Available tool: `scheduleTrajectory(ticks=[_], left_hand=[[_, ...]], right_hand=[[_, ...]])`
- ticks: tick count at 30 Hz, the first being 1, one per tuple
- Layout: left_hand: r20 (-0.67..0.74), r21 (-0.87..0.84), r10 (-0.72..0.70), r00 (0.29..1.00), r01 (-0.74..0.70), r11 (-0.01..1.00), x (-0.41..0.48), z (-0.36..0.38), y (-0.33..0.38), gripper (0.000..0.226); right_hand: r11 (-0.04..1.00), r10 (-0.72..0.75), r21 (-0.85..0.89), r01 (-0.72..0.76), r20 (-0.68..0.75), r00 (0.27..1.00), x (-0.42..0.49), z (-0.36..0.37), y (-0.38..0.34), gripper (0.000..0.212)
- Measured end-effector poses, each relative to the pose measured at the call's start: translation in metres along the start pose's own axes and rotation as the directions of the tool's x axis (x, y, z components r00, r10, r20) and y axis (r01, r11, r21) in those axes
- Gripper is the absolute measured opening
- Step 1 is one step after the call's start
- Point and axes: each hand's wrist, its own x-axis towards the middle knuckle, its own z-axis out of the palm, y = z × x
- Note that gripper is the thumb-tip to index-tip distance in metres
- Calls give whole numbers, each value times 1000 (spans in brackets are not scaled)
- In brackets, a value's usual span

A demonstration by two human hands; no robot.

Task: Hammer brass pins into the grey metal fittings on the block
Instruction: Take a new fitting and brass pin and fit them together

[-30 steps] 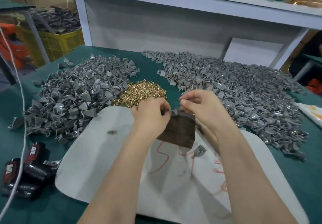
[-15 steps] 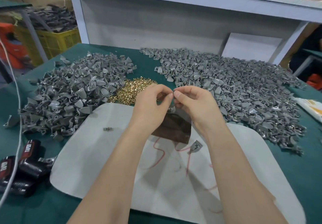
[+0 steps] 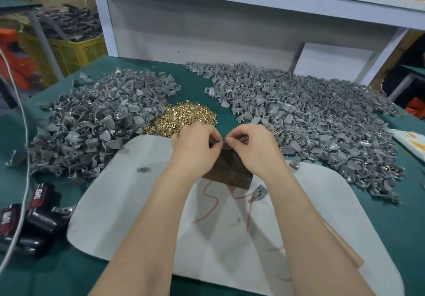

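A dark brown block (image 3: pixel 230 171) lies on a white board (image 3: pixel 142 194), partly hidden under my hands. My left hand (image 3: pixel 195 148) and my right hand (image 3: pixel 253 150) meet fingertip to fingertip just above the block's far edge. Between them they pinch a small grey metal fitting (image 3: pixel 218 143), mostly covered by the fingers. Something brass glints inside my right hand's curled fingers. A heap of brass pins (image 3: pixel 184 118) sits just beyond the hands. Loose grey fittings form a big pile at the left (image 3: pixel 92 120) and another at the right (image 3: pixel 310 116).
Two stray fittings lie on the board (image 3: pixel 143 169) (image 3: pixel 259 192). Black and red cylinders (image 3: pixel 30 215) and a white cord (image 3: pixel 23 157) sit at the left table edge. A wooden handle (image 3: pixel 345 247) shows under my right forearm. A white shelf frame (image 3: pixel 207 19) stands behind.
Both hands rose a little from the block and came together, fingertips now touching around the small fitting. The view shifted slightly downward.
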Motion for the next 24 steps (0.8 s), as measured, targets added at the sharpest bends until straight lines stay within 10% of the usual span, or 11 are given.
scheduleTrajectory(ticks=[13, 24], left_hand=[[-17, 99, 37, 999, -35, 994, 1, 2, 0, 15], [-44, 52, 9, 999, -7, 999, 0, 1, -1, 11]], right_hand=[[855, -84, -505, 117, 89, 993, 4, -1, -26, 17], [999, -5, -40, 7, 62, 998, 1, -1, -6, 10]])
